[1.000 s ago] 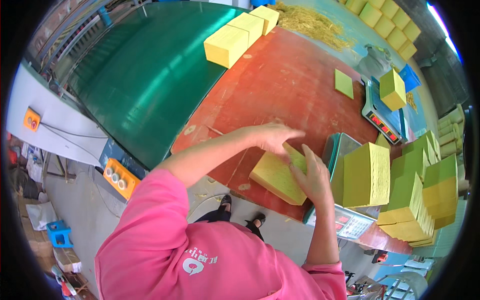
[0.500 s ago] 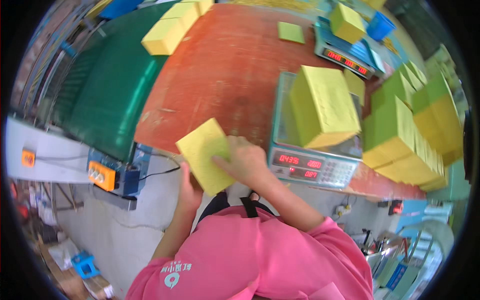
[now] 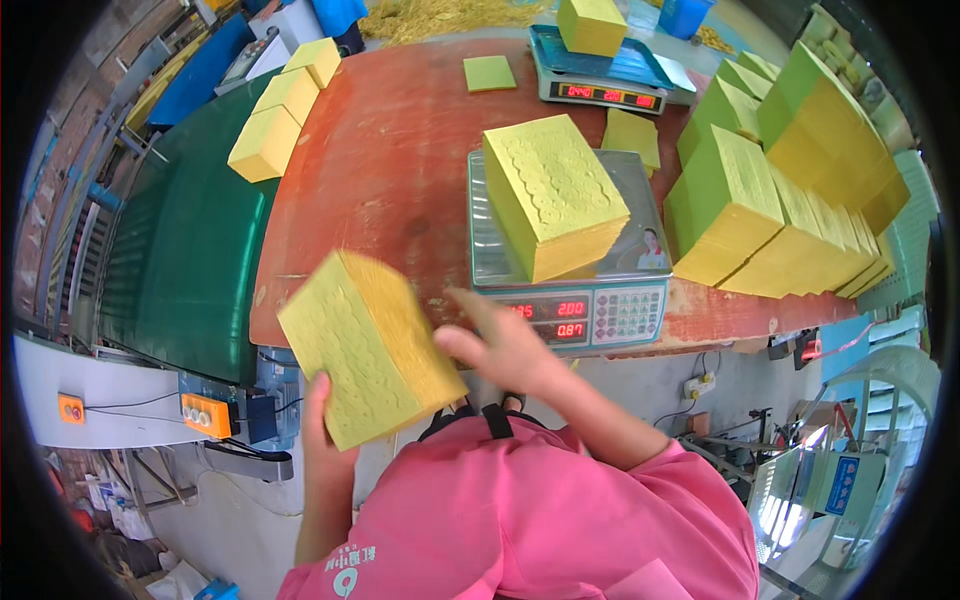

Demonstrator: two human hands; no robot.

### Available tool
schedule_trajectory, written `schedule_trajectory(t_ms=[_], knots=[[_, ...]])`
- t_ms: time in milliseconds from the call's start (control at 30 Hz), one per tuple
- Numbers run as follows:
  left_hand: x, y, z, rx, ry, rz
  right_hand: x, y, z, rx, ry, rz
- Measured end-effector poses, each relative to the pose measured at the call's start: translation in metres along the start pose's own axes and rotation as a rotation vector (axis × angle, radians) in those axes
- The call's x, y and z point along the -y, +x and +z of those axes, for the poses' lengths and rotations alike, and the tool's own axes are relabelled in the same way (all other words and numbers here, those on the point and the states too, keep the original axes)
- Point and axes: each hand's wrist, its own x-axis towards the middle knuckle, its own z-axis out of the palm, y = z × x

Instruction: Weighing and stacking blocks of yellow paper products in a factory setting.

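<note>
A thick yellow stack of embossed paper sheets (image 3: 352,355) is tilted in the air at the table's near edge. My left hand (image 3: 322,430) grips its lower left side, thumb on the embossed face; the other fingers are hidden behind it. Just right of the stack, my right hand (image 3: 505,345) is open with fingers apart, in front of a scale's lit display. On that scale (image 3: 480,250) rests another yellow paper stack (image 3: 560,200), embossed side up.
Several yellow stacks (image 3: 735,190) stand crowded at the right. A second scale (image 3: 590,90) bears a stack at the back, near a blue cup (image 3: 685,15). A thin yellow pad (image 3: 488,74) lies on the red table (image 3: 390,150). Blocks line the green conveyor belt (image 3: 180,250).
The held stack has turned, so its thick side now shows. My right hand has come off it, opening to the right. The whole view has shifted, with the table scene lying further left.
</note>
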Motion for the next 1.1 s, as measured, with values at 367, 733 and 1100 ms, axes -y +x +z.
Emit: schedule_trajectory(t_ms=[367, 733, 1100], knots=[[-0.076, 0.143, 0.213, 0.457, 0.010, -0.032, 0.026, 0.070, -0.195, -0.243, 0.571, 0.100], [-0.057, 0.158, 0.234, 0.315, 0.357, -0.103, -0.016, 0.091, -0.212, -0.151, 0.525, 0.253], [-0.053, 0.157, 0.232, 0.317, 0.495, -0.134, -0.015, 0.081, -0.210, -0.111, 0.479, 0.244]])
